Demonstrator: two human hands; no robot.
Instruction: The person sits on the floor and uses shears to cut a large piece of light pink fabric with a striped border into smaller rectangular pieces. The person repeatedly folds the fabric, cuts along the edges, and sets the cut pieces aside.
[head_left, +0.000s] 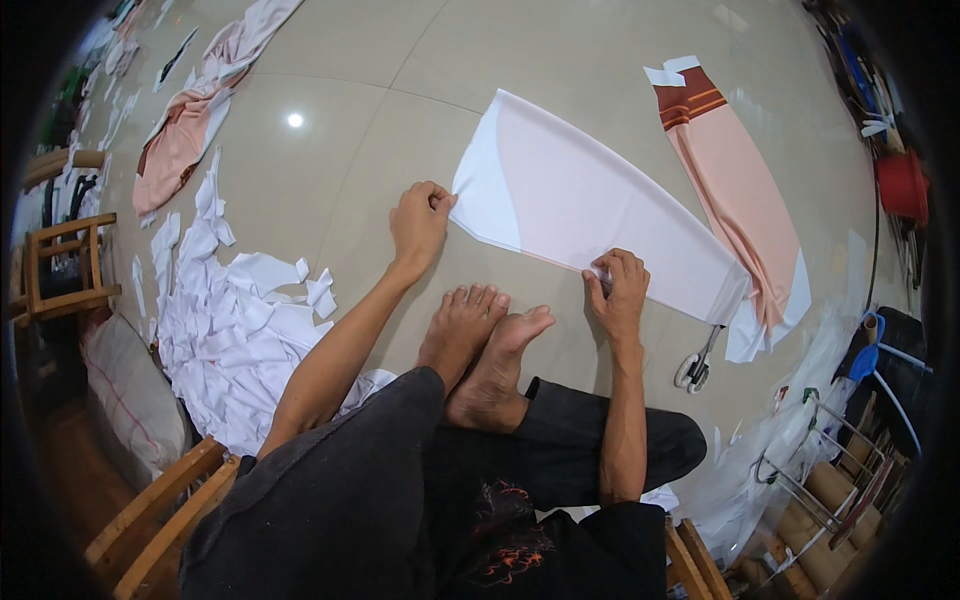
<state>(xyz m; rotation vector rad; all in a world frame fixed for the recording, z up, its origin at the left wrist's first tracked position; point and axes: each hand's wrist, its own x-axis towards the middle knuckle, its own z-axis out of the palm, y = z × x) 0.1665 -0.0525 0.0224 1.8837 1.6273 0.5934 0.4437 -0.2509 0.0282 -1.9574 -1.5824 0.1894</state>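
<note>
A cut fabric panel, pale pink with a white end, lies spread on the floor in front of my feet. My left hand pinches its left corner between thumb and fingers. At the panel's near edge, right of its middle, my right hand is closed with thumb and fingers pinching the cloth. Scissors with pale handles rest on the floor to the right of my right hand, blades by the panel's right end. Beyond that end lies a peach fabric piece with a brown striped band.
White cloth scraps are heaped on the left. Another peach and white fabric piece lies at the far left. Wooden stools and a white sack stand leftward; a red container and clear plastic sheeting are rightward.
</note>
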